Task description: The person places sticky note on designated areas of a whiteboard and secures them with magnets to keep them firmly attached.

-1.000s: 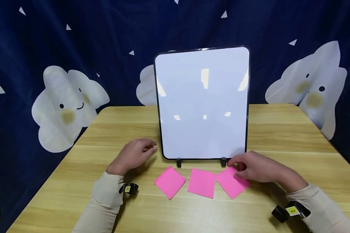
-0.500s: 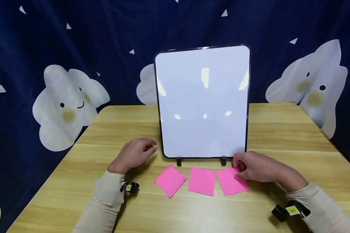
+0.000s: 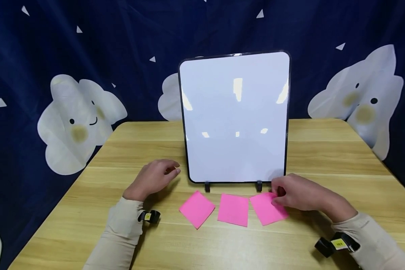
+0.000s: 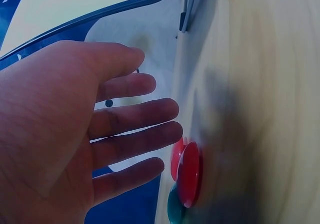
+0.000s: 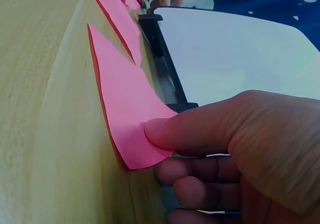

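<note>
Three pink sticky notes lie in a row before the whiteboard: a left note (image 3: pixel 197 209), a middle note (image 3: pixel 233 210) and a right note (image 3: pixel 268 209). My right hand (image 3: pixel 298 192) pinches the right note by its edge. In the right wrist view the thumb presses on top of that pink note (image 5: pixel 125 104), with fingers below its edge; the paper bends there. My left hand (image 3: pixel 152 180) hovers left of the whiteboard's lower corner and holds nothing. In the left wrist view its fingers (image 4: pixel 135 116) are extended and slightly spread.
The black-framed whiteboard (image 3: pixel 236 120) stands upright on small black feet (image 3: pixel 207 186) on the wooden table (image 3: pixel 87 225). A dark blue curtain (image 3: pixel 135 37) with clouds hangs behind. Red round objects (image 4: pixel 190 174) and a teal one (image 4: pixel 175 204) show in the left wrist view.
The right sticky note has turned to lie straighter, and the right hand's fingertips have shifted a little to the right. The left hand has barely moved.
</note>
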A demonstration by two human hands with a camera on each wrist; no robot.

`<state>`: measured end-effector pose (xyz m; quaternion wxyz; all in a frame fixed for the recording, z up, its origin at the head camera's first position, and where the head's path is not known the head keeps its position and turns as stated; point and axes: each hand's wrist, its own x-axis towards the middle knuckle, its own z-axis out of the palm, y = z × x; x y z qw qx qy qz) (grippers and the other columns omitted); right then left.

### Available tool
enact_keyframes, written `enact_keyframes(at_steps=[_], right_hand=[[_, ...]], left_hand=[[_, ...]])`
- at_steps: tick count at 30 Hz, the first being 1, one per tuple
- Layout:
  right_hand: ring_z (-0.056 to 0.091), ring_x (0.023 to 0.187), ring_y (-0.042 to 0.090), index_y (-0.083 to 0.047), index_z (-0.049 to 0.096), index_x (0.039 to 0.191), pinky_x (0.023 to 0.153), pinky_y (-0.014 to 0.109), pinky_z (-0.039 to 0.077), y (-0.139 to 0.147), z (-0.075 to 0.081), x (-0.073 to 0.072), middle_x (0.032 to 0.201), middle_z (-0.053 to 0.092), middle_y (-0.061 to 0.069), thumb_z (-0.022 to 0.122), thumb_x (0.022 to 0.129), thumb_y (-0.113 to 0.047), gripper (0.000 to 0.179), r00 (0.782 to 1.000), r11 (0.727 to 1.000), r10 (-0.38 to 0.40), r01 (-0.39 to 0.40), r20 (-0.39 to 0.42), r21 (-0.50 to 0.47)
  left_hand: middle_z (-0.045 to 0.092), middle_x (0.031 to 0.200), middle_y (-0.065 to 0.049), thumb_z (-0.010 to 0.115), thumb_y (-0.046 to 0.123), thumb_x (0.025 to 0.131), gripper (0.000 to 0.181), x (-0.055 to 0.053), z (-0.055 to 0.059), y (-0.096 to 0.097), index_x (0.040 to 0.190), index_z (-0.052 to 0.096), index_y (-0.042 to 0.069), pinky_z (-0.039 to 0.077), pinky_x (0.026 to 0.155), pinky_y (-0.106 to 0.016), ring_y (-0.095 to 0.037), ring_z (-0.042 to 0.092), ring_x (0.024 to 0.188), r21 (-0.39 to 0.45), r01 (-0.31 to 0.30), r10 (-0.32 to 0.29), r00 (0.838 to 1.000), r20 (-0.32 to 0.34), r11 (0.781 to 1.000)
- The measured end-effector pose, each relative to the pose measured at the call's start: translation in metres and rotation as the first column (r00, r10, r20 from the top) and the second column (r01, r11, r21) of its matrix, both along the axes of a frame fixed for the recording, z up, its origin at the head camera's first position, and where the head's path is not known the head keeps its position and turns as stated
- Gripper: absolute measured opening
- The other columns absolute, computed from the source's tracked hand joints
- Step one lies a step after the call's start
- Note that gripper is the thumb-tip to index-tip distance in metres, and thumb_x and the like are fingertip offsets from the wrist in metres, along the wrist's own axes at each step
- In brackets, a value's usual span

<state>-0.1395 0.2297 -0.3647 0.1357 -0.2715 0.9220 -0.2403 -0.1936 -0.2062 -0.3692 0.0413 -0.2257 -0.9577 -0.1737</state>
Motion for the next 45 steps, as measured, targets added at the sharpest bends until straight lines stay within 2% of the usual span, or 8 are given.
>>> enact_keyframes(at_steps=[10,13,16,18,24,30,37,45], right_hand=[[0.048,0.064,0.009,-0.020,0.059,0.083,0.056,0.024,0.041,0.000,0.002,-0.001,0.068,0.049,-0.008,0.076,0.088,-0.009,0.020,1.000,0.997,-0.006,0.008,0.030,-0.073],[0.050,0.067,0.009,-0.019,0.066,0.094,0.058,0.024,0.043,0.001,0.000,-0.001,0.072,0.052,-0.008,0.074,0.089,-0.006,0.016,1.000,0.994,-0.001,0.004,0.031,-0.109],[0.051,0.069,0.010,-0.016,0.069,0.107,0.059,0.025,0.044,0.002,0.000,-0.001,0.077,0.054,-0.006,0.072,0.089,-0.004,0.022,0.999,0.988,0.006,0.001,0.041,-0.154],[0.051,0.069,0.011,-0.015,0.069,0.110,0.059,0.025,0.045,0.002,-0.001,-0.001,0.077,0.055,-0.005,0.072,0.089,-0.002,0.025,0.999,0.984,0.004,0.005,0.050,-0.178],[0.054,0.072,0.013,-0.014,0.066,0.109,0.062,0.026,0.046,0.003,-0.003,-0.002,0.081,0.057,-0.002,0.067,0.089,0.003,0.026,0.998,0.965,0.008,0.007,0.058,-0.261],[0.056,0.079,0.019,-0.012,0.061,0.101,0.066,0.027,0.047,0.000,-0.004,-0.003,0.086,0.059,0.001,0.061,0.089,0.005,0.021,0.994,0.951,-0.043,0.073,0.104,-0.302],[0.054,0.076,0.021,-0.013,0.058,0.092,0.062,0.027,0.045,-0.004,-0.006,-0.002,0.080,0.056,0.002,0.061,0.092,0.002,0.015,0.988,0.923,-0.135,0.154,0.076,-0.353],[0.051,0.066,0.018,-0.011,0.059,0.091,0.056,0.026,0.043,-0.006,-0.007,-0.001,0.075,0.053,0.003,0.063,0.097,-0.006,0.008,0.983,0.883,-0.181,0.177,0.032,-0.434]], left_hand=[[0.072,0.103,0.003,0.061,0.034,0.100,0.028,-0.002,-0.002,-0.003,0.113,0.075,0.013,0.054,0.083,-0.043,-0.015,0.067,0.095,0.005,-0.002,0.002,1.000,0.013,1.000],[0.072,0.103,0.002,0.061,0.033,0.100,0.028,-0.002,-0.003,-0.004,0.113,0.075,0.013,0.054,0.084,-0.043,-0.016,0.067,0.094,0.009,-0.007,0.006,1.000,0.022,1.000],[0.072,0.102,0.003,0.061,0.033,0.100,0.028,-0.003,-0.004,-0.005,0.113,0.075,0.013,0.054,0.084,-0.043,-0.015,0.067,0.094,0.009,-0.009,0.009,1.000,0.028,1.000],[0.072,0.102,0.003,0.061,0.033,0.100,0.027,-0.003,-0.004,-0.006,0.113,0.075,0.014,0.053,0.084,-0.042,-0.015,0.067,0.094,0.014,-0.008,0.007,0.999,0.031,1.000],[0.072,0.105,0.003,0.061,0.033,0.100,0.026,-0.004,-0.003,-0.009,0.113,0.075,0.014,0.053,0.087,-0.044,-0.017,0.066,0.097,0.029,-0.009,0.008,0.999,0.032,1.000],[0.072,0.103,0.003,0.061,0.032,0.101,0.026,-0.005,-0.002,-0.010,0.112,0.075,0.013,0.053,0.086,-0.043,-0.016,0.066,0.095,0.036,-0.006,0.005,0.999,0.040,0.999],[0.071,0.099,0.004,0.062,0.030,0.100,0.024,-0.005,-0.003,-0.014,0.113,0.075,0.013,0.053,0.085,-0.044,-0.014,0.065,0.090,0.040,-0.011,0.010,0.999,0.039,0.999],[0.069,0.090,0.008,0.063,0.030,0.100,0.024,-0.005,-0.002,-0.015,0.112,0.075,0.014,0.053,0.083,-0.041,-0.010,0.061,0.081,0.054,-0.016,0.014,0.999,0.042,0.998]])
